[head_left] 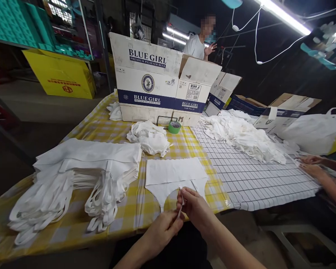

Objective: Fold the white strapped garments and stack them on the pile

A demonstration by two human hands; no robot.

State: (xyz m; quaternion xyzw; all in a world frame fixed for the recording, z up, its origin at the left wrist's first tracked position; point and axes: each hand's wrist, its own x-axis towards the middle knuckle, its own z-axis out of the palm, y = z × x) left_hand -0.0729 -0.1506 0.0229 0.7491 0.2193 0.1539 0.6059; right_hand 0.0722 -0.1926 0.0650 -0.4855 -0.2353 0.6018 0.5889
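At the near edge of the yellow checked surface (190,144), the left hand (164,226) and right hand (196,205) both pinch a thin strip (180,211) in their fingertips. A white garment (175,172) lies flat just inside that edge, partly hidden by the hands. Toward the left edge sits a garment stack (86,153). Farther back lie a white bundle (148,137) and green tape (174,127); a box (148,80) stands at the far edge.

A roll of green tape (174,129) sits before a Blue Girl box (151,80), a yellow carton (63,71) leftward.
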